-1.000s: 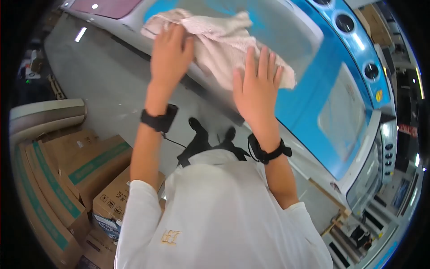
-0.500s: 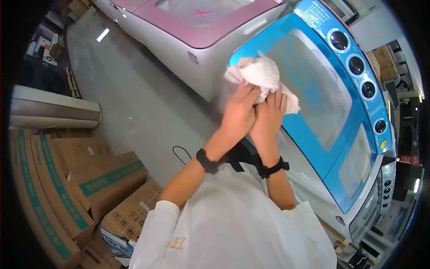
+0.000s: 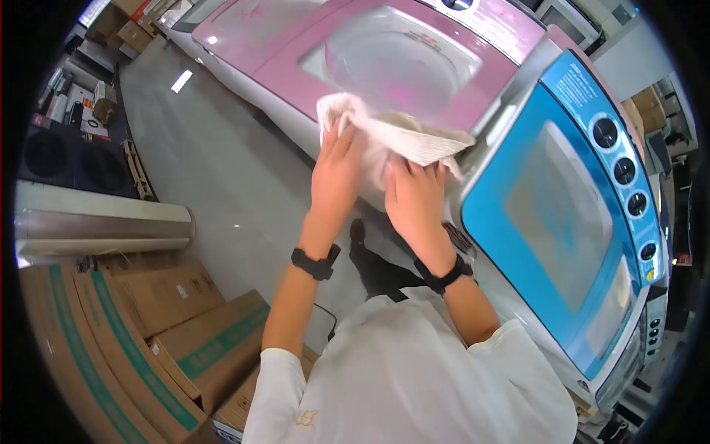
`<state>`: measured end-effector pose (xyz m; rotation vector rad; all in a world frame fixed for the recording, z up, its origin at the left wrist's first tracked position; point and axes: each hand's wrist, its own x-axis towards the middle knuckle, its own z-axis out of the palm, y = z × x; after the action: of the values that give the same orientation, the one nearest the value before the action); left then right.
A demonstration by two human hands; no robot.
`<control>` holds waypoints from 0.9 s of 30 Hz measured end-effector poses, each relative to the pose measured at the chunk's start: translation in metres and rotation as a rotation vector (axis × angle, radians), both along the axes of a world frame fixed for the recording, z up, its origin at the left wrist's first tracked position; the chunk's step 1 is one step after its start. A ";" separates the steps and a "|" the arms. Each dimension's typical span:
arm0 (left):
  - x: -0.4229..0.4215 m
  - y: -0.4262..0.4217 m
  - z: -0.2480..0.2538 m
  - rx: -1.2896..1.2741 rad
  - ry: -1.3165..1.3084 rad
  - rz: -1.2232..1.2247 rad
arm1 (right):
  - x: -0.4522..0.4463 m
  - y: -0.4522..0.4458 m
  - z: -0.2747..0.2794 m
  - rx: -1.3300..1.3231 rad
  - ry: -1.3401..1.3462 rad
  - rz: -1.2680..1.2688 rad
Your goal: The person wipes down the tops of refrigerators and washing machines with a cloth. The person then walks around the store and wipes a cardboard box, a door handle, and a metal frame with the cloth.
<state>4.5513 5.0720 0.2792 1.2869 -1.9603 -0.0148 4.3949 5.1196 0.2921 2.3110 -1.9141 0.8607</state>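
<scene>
A white cloth [image 3: 414, 139] is stretched between my two hands, partly spread out. My left hand [image 3: 336, 174] grips its left end, fingers bent into the fabric. Lower on the right side, my right hand [image 3: 416, 194] holds the cloth's near edge. Behind the cloth lies the pink-topped washing machine [image 3: 288, 63] with a clear lid window; whether the cloth touches it I cannot tell. To the right of my right hand stands the blue-topped washing machine [image 3: 492, 196], with several round dials along its back panel.
Cardboard boxes [image 3: 222, 333] with green tape stand at the lower left. A long pale appliance [image 3: 103, 222] lies above them, near dark speaker-like panels [image 3: 74, 159]. Grey floor [image 3: 214, 155] runs between these and the machines. Another washing machine [image 3: 642, 355] stands at the right.
Both hands have moved left with the cloth, away from the blue machine toward the pink one. The cloth was bunched and is now more spread out, and my hands are farther apart.
</scene>
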 end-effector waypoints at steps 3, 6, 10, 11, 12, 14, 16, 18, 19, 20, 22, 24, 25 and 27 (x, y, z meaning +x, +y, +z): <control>0.034 -0.030 -0.001 0.108 0.023 -0.078 | 0.014 -0.019 0.006 0.076 0.031 -0.007; 0.059 -0.063 0.010 0.152 0.009 -0.128 | 0.026 -0.029 0.018 0.167 0.053 -0.068; 0.095 -0.104 0.022 0.191 -0.047 -0.097 | 0.049 -0.050 0.025 0.218 0.114 -0.135; 0.103 -0.115 0.020 0.176 -0.064 -0.081 | 0.056 -0.058 0.028 0.222 0.118 -0.148; 0.112 -0.126 0.018 0.163 -0.059 -0.072 | 0.064 -0.068 0.030 0.224 0.123 -0.166; 0.130 -0.144 0.009 0.148 -0.053 -0.064 | 0.080 -0.086 0.029 0.229 0.105 -0.163; 0.143 -0.158 0.007 0.126 -0.044 -0.051 | 0.098 -0.098 0.027 0.242 0.106 -0.179; 0.163 -0.178 0.007 0.108 -0.040 -0.048 | 0.121 -0.116 0.025 0.236 0.129 -0.205; 0.176 -0.188 0.006 0.107 -0.039 -0.054 | 0.135 -0.125 0.025 0.244 0.134 -0.216; 0.187 -0.203 0.004 0.081 -0.037 -0.059 | 0.148 -0.136 0.026 0.245 0.144 -0.226; 0.212 -0.227 0.000 0.052 -0.047 -0.071 | 0.173 -0.150 0.024 0.240 0.144 -0.256; 0.243 -0.255 -0.004 0.026 -0.027 -0.123 | 0.204 -0.173 0.019 0.183 0.137 -0.285; 0.260 -0.270 -0.003 0.016 -0.028 -0.146 | 0.221 -0.184 0.016 0.166 0.147 -0.307; 0.293 -0.297 -0.004 -0.012 -0.047 -0.184 | 0.254 -0.205 0.010 0.133 0.180 -0.347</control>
<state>4.8438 4.7753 0.2747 1.1047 -2.1104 -0.0638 4.6487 4.9145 0.3026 1.9468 -2.2506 0.4882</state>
